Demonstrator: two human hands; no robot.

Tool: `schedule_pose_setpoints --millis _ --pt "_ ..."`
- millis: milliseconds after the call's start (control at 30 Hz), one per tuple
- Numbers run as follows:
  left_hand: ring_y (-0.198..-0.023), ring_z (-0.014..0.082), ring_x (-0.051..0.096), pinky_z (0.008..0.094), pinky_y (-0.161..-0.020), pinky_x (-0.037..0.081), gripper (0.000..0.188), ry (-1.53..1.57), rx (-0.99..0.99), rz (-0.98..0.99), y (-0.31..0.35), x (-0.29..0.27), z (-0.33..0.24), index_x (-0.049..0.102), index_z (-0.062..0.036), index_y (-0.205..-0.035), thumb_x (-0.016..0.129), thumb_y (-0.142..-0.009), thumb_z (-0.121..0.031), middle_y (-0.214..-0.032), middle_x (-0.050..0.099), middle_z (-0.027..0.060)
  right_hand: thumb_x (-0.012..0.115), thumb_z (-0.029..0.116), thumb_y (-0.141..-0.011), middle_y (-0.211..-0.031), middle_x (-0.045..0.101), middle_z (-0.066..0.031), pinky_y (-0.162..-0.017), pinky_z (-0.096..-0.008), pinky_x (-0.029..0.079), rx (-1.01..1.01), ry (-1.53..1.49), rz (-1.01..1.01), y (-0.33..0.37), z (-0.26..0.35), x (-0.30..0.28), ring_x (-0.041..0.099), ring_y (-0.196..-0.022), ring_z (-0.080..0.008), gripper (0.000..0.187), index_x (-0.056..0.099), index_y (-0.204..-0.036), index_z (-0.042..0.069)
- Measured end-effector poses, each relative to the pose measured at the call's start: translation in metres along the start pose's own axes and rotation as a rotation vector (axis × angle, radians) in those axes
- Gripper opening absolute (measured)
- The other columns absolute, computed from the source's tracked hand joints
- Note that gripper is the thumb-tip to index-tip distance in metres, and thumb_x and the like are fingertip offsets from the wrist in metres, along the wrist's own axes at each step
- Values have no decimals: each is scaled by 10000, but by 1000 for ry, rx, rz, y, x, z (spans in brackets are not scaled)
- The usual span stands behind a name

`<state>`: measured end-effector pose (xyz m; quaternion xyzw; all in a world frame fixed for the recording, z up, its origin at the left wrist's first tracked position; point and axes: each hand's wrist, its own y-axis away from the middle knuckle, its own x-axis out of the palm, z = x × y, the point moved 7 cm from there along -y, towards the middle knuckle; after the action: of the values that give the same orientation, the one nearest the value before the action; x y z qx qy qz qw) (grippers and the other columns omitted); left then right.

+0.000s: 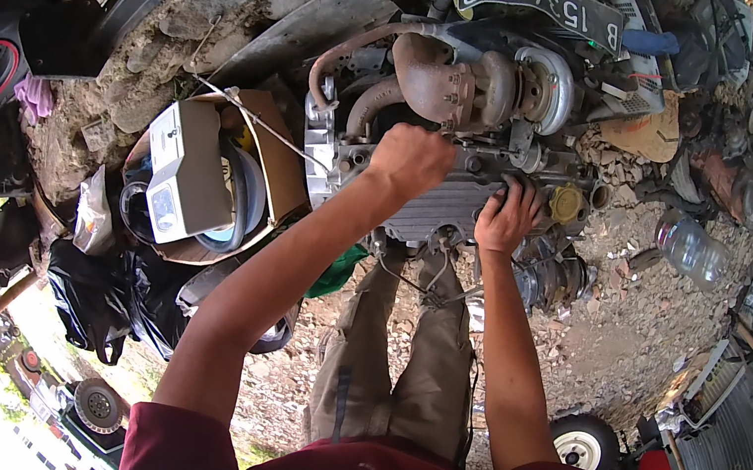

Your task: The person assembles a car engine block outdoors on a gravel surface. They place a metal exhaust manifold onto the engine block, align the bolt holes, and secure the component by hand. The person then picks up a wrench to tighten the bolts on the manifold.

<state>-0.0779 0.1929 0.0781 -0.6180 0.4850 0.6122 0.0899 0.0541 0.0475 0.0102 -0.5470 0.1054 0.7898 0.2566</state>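
Head view: left hand (413,158) fisted, right hand (507,216) draped over engine (436,210).

Stony brown dirt ground (628,350) carries a clear plastic bottle (693,251) lying at right, plus an open brown cardboard box (285,159) and shiny black plastic bags (88,287) at left
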Motion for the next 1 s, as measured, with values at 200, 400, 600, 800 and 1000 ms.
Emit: schedule_pose_setpoints --millis 200,400,600,800,1000 --pt "-634 333 670 427 -561 535 243 102 -21 -323 28 43 76 624 -54 -847 526 -950 -251 -733 686 153 499 229 -860 -1186 565 -115 -1029 -516 288 -7 -10 -15 1 3 0 469 -1202 -340 305 601 -1122 112" --pt "-802 390 625 510 -731 466 190 343 -459 -842 32 43 100 613 -29 -860 530 -903 -195 -821 648 209 457 237 -897 -1207 572 -109 -1018 -506 282 -9 3 -22 1 1 -2 468 -1203 -335 301 599 -1130 108" --pt "-996 458 622 514 -887 484 315 753 -929 -674 25 80 137 660 10 -1057 481 -931 -217 -1039 657 295 488 239 -865 -1225 562 -98 -1044 -503 280 -24 -6 -18 -2 2 -1 469 -1214 -326 308 598 -1122 110" --pt "-1006 481 615 520 -902 481 392 864 -1045 -681 21 97 159 668 47 -1036 457 -943 -270 -1017 645 338 488 229 -871 -1215 566 -102 -1031 -500 288 1 -2 2 -1 1 0 467 -1219 -327 302 598 -1125 108" --pt "-1099 433 612 497 -951 471 545 798 -1217 -328 30 120 158 675 74 -1055 413 -984 -398 -1117 641 318 488 222 -867 -1198 565 -110 -1000 -497 306 -1 3 -9 0 1 -2 477 -1190 -339 294 592 -1112 98"
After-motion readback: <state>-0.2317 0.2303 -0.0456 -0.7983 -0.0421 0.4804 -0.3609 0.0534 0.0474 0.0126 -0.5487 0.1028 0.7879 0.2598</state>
